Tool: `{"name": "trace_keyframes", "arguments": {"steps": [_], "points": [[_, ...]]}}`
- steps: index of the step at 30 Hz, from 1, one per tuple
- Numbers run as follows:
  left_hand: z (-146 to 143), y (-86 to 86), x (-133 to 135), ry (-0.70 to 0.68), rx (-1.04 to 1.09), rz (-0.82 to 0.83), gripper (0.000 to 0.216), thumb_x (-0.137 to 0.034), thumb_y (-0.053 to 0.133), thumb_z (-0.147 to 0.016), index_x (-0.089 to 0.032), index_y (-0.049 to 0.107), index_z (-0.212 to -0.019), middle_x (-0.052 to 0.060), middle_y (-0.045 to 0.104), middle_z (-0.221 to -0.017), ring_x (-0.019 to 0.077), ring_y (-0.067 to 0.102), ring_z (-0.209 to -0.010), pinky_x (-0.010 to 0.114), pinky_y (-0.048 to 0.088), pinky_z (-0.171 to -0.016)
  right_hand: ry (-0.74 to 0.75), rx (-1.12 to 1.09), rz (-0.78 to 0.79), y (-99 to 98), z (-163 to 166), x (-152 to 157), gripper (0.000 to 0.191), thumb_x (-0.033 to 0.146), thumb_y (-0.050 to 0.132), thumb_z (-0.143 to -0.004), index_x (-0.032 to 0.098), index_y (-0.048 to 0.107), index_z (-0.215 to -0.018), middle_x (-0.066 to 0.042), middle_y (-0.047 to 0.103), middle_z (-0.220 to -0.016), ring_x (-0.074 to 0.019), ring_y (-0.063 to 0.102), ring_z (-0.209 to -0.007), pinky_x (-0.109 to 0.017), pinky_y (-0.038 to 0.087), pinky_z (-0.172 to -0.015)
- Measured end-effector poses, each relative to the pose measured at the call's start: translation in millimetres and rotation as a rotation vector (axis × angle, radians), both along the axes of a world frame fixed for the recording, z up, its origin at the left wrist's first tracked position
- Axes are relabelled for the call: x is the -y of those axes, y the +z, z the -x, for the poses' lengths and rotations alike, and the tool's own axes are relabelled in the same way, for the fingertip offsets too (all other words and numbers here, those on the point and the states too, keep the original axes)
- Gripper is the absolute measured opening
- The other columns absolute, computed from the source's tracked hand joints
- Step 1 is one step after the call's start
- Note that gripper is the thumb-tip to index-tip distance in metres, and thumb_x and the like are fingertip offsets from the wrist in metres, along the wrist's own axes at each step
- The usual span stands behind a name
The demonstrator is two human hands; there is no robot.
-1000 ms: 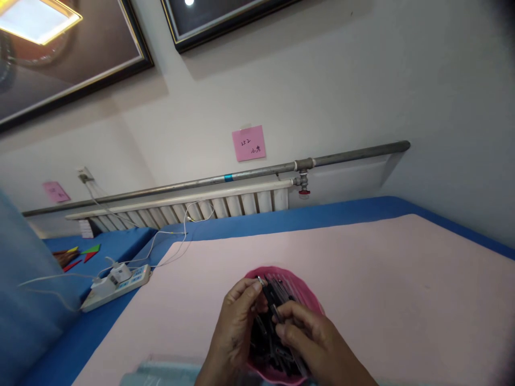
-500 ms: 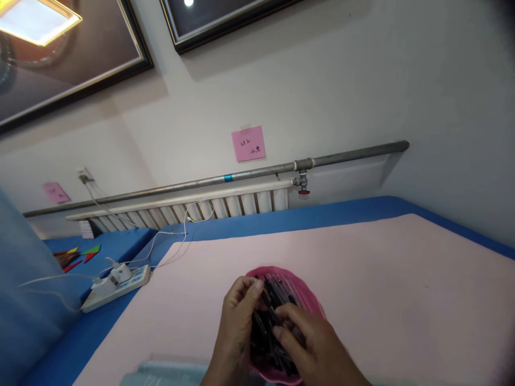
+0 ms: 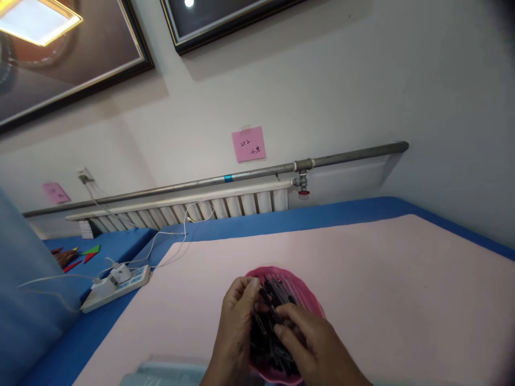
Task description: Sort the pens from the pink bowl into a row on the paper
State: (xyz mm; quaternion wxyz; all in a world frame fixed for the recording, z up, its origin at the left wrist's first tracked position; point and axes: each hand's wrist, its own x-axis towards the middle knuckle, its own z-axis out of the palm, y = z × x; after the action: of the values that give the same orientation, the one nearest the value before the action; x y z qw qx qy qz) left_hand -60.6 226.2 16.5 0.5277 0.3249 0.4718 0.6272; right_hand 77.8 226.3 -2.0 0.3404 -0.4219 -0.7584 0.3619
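Observation:
A pink scalloped basket (image 3: 311, 296) sits on the pale pink table cover in front of me. Heaped inside it are several black pen parts (image 3: 277, 351) and clear tubes (image 3: 287, 284). My left hand (image 3: 240, 305) is over the basket's left side, thumb and fingers pinched around one end of a slim black pen (image 3: 267, 298). From the right, my right hand (image 3: 303, 332) grips the lower end of that pen between thumb and fingers. The pen slants over the heap. Fingers partly hide it, and its exact ends cannot be made out.
A power strip (image 3: 116, 289) with white plugs and cables lies at the left. A light blue folded item (image 3: 164, 373) rests at the near edge. Another person's hand (image 3: 64, 257) is by coloured pieces (image 3: 92, 253) at far left. A radiator (image 3: 225, 206) stands behind the table.
My left thumb and fingertips have shifted slightly to the left along the pen. My right hand stays nearly still. The other person's hand at far left has moved a little.

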Motion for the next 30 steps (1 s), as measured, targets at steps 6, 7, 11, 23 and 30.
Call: {"name": "trace_keyframes", "arguments": {"steps": [6, 7, 11, 23, 30], "points": [[6.7, -2.9, -1.7, -0.024, -0.063, 0.015, 0.025, -0.036, 0.071, -0.072, -0.015, 0.058, -0.065, -0.005, 0.054, -0.052, 0.007, 0.045, -0.049, 0.019, 0.035, -0.05, -0.001, 0.001, 0.06, -3.6, 0.8, -0.3, 0.013, 0.024, 0.047, -0.083, 0.023, 0.06, -0.082, -0.003, 0.066, -0.076, -0.0205, 0.061, -0.072, -0.032, 0.045, -0.063], [7.1, -1.3, -1.5, -0.046, -0.077, 0.013, 0.024, -0.035, 0.07, -0.073, -0.014, 0.06, -0.067, -0.004, 0.056, -0.054, 0.0073, 0.047, -0.051, 0.019, 0.036, -0.052, 0.0, -0.011, 0.077, -3.7, 0.7, -0.3, 0.013, 0.024, 0.047, -0.083, 0.023, 0.06, -0.082, -0.002, 0.066, -0.074, -0.0199, 0.061, -0.07, -0.031, 0.045, -0.062], [5.3, 4.8, -0.9, -0.115, -0.024, -0.002, 0.027, -0.038, 0.063, -0.079, -0.012, 0.066, -0.082, 0.005, 0.067, -0.075, 0.0129, 0.058, -0.068, 0.023, 0.044, -0.064, 0.008, -0.055, 0.077, -2.4, -0.7, 0.6, 0.014, 0.025, 0.048, -0.084, 0.025, 0.062, -0.082, -0.001, 0.065, -0.073, -0.019, 0.06, -0.069, -0.029, 0.045, -0.062], [4.6, 6.2, -0.2, -0.175, 0.101, 0.02, 0.023, -0.034, 0.068, -0.075, -0.012, 0.068, -0.083, 0.007, 0.068, -0.078, 0.0139, 0.06, -0.07, 0.023, 0.046, -0.064, 0.023, -0.022, 0.073, 3.2, 0.4, 1.4, 0.014, 0.024, 0.045, -0.085, 0.023, 0.058, -0.078, -0.002, 0.065, -0.075, -0.0189, 0.059, -0.069, -0.03, 0.044, -0.062], [1.7, 4.4, -0.1, -0.053, 0.091, 0.056, 0.022, -0.032, 0.075, -0.068, -0.015, 0.06, -0.065, 0.002, 0.066, -0.063, 0.0105, 0.056, -0.057, 0.022, 0.044, -0.06, -0.009, -0.001, 0.04, 1.2, 0.4, 3.2, 0.012, 0.024, 0.048, -0.084, 0.024, 0.06, -0.081, -0.002, 0.066, -0.077, -0.0182, 0.059, -0.072, -0.027, 0.044, -0.061]]}}
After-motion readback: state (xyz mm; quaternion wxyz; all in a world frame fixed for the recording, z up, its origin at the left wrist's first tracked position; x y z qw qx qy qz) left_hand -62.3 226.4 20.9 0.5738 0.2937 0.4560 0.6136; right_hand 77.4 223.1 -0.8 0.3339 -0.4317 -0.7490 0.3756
